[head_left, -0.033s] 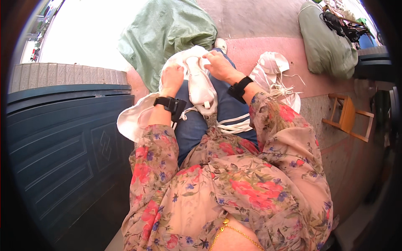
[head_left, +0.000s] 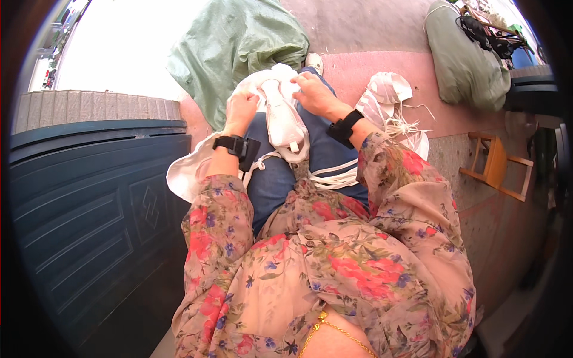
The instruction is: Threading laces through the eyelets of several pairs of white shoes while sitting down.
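Across my knees lies a white cloth piece [head_left: 285, 122] with a long padded, sole-shaped panel, narrow in its middle, and a small pale tab at its near end. My left hand [head_left: 242, 108] is closed at its left edge, fingers curled into the white cloth. At the right edge my right hand [head_left: 315, 95] has its fingers bent and pinched on the cloth; the fingertips are partly hidden. White cords [head_left: 334, 179] lie over my right thigh. More white cloth [head_left: 185, 173] spreads beneath my left forearm.
Another white cloth bundle with loose strings [head_left: 391, 101] lies to my right. Ahead stands a green sheet-covered heap [head_left: 239, 53]. A grey-green sack [head_left: 468, 65] is at the far right, a small wooden stool [head_left: 494, 167] nearer. A dark blue panelled door [head_left: 101, 221] flanks my left.
Both hands have shifted slightly apart, the left a little to the left and the right a little to the right. The cloth stays nearly in place.
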A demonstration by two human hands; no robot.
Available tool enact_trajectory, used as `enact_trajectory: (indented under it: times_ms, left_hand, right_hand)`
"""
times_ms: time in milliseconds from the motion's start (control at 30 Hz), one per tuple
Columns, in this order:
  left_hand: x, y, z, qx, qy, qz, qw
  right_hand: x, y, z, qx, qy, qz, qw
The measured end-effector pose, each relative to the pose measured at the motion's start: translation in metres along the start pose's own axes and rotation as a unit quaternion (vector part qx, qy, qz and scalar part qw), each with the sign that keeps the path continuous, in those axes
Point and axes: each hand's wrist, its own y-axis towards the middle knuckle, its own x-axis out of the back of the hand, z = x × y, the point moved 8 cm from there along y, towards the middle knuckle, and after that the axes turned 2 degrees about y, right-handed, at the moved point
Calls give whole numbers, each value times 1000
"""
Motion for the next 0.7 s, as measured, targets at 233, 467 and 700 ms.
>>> enact_trajectory:
  times_ms: [233,467,700]
  left_hand:
    - [18,-15,-6,-67,-45,5,997]
    - [54,-71,-57,-229,75,-194,951]
    - [-33,-138,-100,-124,-319,233,910]
  right_hand:
    - [33,-96,26,-53,69,217,972]
    - [23,-146,52,35,-109,272,955]
    - [53,-104,70,-127,214,226,942]
